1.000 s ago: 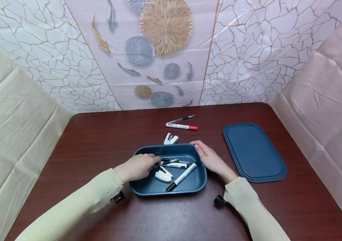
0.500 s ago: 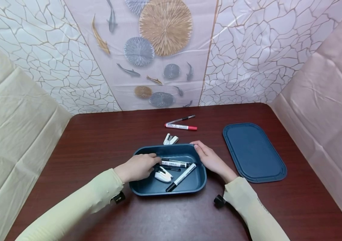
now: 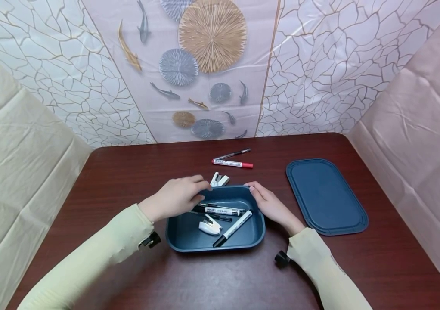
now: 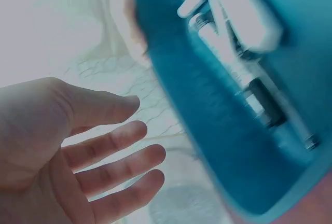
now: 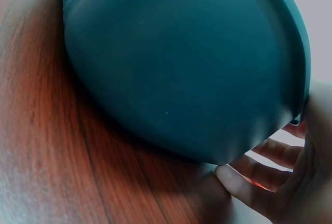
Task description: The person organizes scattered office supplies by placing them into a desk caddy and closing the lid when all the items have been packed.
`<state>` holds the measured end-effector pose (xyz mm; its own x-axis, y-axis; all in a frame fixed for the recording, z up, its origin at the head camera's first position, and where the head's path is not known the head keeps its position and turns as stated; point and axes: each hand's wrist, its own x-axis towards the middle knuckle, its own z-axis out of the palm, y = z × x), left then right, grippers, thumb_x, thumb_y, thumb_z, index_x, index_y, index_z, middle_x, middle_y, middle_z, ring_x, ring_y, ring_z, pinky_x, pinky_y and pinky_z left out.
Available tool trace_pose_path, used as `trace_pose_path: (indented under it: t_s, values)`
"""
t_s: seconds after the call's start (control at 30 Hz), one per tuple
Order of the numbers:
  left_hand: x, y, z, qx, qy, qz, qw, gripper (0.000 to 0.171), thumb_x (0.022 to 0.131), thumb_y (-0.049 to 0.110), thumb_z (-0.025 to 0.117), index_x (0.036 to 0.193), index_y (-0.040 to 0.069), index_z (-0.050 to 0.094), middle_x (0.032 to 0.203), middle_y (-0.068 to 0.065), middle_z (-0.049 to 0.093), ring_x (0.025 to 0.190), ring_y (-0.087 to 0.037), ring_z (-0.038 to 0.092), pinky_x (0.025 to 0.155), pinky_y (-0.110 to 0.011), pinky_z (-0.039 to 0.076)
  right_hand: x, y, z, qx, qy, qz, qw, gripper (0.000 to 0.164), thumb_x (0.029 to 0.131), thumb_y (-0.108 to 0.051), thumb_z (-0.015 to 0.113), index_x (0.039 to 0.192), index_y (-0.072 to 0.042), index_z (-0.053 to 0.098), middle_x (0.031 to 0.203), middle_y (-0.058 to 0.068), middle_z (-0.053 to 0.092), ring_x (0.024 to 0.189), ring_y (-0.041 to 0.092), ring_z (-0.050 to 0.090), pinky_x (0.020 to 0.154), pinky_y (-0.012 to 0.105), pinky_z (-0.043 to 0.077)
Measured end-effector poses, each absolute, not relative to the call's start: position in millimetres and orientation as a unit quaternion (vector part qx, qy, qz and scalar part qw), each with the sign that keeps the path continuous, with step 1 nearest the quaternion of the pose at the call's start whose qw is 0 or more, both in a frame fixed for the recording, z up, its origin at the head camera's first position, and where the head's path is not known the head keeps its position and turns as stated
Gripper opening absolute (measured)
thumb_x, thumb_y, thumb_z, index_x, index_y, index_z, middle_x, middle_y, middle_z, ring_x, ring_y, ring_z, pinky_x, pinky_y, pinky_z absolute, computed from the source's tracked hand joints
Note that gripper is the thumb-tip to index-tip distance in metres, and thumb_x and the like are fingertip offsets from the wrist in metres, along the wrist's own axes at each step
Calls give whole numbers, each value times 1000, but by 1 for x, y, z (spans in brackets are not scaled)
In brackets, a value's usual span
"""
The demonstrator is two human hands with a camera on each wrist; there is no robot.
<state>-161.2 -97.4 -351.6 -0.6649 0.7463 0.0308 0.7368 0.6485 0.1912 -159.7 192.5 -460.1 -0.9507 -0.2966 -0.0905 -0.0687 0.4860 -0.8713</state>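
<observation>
A dark blue plastic box (image 3: 181, 249) stands on the table. Inside lie a white marker with a black cap (image 3: 237, 224), another white marker (image 3: 223, 211), black pens (image 3: 224, 218) and a small white stapler (image 3: 208, 227). My left hand (image 3: 177, 196) is over the box's back left rim, fingers extended and holding nothing. The left wrist view shows the same hand (image 4: 78, 146) with thumb and fingers spread apart, beside the box wall. At the back right corner, my right hand (image 3: 269, 204) grips the box; in the right wrist view its fingers (image 5: 249, 182) reach round the wall.
Just behind the box sits a second small white stapler (image 3: 221, 180). Farther back are a red-capped marker (image 3: 229, 163) and a clear pen with a black grip (image 3: 235, 153). A flat dark blue lid (image 3: 325, 196) lies to the right on the brown table (image 3: 134, 172).
A pen that my left hand was holding in the box has been let go and lies among the markers. The left hand has risen toward the back left rim. My right hand stays put.
</observation>
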Motion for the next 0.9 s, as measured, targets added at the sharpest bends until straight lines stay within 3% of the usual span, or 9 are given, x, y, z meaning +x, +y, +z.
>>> trace_pose_path:
  t_s: [0.33, 0.67, 0.9]
  values:
    - [-174, -102, -312, 403, 906, 122, -47, 22, 96, 17, 70, 118, 15, 71, 109, -2, 66, 73, -9, 60, 62, -29, 51, -161, 193, -459, -105, 858, -491, 107, 38, 112, -30, 34, 138, -10, 53, 135, 17, 59, 122, 32, 55, 105, 54, 40]
    - [-192, -95, -290, 389, 906, 152, -72, 21, 98, 18, 67, 119, 15, 70, 115, -3, 67, 87, -15, 65, 75, -38, 54, -160, 193, -461, -106, 855, -495, 115, 39, 112, -31, 33, 138, -9, 52, 136, 17, 58, 123, 32, 54, 106, 55, 40]
    - [-216, -81, -287, 374, 901, 198, -97, 17, 100, 16, 64, 115, 11, 71, 108, -3, 68, 92, -18, 64, 80, -38, 52, -159, 193, -461, -105, 859, -489, 110, 39, 112, -31, 34, 138, -10, 53, 135, 17, 59, 120, 32, 55, 105, 54, 41]
